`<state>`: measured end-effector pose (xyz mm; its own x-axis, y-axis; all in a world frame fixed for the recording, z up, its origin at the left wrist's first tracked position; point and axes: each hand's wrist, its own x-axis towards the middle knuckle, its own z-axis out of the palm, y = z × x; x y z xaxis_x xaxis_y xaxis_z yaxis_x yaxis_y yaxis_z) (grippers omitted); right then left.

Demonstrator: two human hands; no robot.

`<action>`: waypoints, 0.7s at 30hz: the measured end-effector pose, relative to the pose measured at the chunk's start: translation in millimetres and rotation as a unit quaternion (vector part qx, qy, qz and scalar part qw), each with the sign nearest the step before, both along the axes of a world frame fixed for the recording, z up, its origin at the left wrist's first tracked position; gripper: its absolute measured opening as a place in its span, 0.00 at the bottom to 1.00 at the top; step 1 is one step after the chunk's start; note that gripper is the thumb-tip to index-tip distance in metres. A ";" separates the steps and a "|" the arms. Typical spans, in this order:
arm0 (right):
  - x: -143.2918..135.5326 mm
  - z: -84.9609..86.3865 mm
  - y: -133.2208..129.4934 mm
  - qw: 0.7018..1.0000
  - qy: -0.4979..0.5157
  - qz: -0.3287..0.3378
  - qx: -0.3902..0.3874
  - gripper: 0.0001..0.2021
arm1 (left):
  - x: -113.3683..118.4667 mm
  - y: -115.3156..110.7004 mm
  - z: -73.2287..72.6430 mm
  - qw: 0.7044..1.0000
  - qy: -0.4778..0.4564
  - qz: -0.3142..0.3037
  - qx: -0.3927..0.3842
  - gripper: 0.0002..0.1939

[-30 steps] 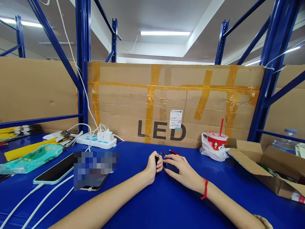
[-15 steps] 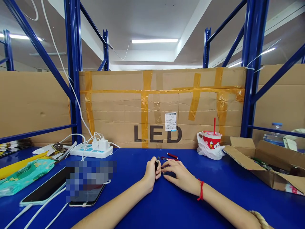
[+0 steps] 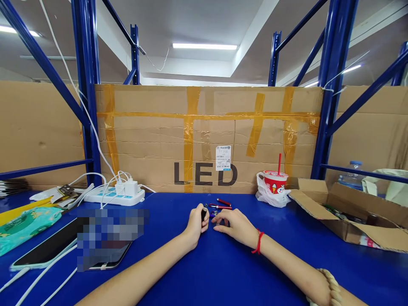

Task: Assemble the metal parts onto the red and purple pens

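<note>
My left hand (image 3: 195,222) is closed around a small black cylindrical piece (image 3: 203,213), its dark end showing above the fingers. Beside it, my right hand (image 3: 235,227) hovers low over the table with curved fingers, thumb and forefinger apart; I see nothing held in it. Just beyond both hands lie a red pen-like barrel with metal parts (image 3: 219,207) and a shorter red tube (image 3: 224,202). A small blue piece (image 3: 213,213) sits near the right fingertips, partly covered by them.
On the blue table (image 3: 204,276), phones with white cables, a power strip (image 3: 111,196) and a teal packet (image 3: 30,225) stand left. A red-and-white cup (image 3: 276,182) in a plastic bag and an open cardboard box (image 3: 344,229) stand right. A cardboard wall (image 3: 153,140) closes the back.
The camera view has shifted a little, moving everything left and up in the picture. My right hand has drawn slightly away from the left, uncovering the small blue piece.
</note>
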<state>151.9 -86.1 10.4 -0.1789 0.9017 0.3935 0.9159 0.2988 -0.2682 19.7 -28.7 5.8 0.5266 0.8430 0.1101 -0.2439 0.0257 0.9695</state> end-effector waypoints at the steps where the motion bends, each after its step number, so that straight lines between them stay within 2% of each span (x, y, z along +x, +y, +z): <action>1: 0.3 0.2 -0.2 1.000 0.005 -0.005 0.000 0.08 | 0.0 0.2 0.1 1.000 0.003 0.001 0.000 0.20; 8: -4.2 5.7 -6.0 0.999 0.014 -0.019 -0.021 0.10 | -0.6 -1.0 0.4 1.000 -0.001 0.007 0.000 0.19; 13: -3.3 3.0 -4.7 0.999 0.024 -0.021 -0.020 0.12 | -0.3 -1.7 -0.2 1.000 0.004 -0.006 0.010 0.19; 21: -2.2 1.5 0.8 0.994 0.105 -0.019 0.014 0.13 | -0.9 -8.3 4.7 0.998 0.060 0.023 0.018 0.19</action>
<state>149.7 -85.3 11.9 -0.0562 0.8941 0.4444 0.8514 0.2754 -0.4464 18.8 -37.0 10.5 0.4994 0.8627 0.0797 -0.1263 -0.0186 0.9918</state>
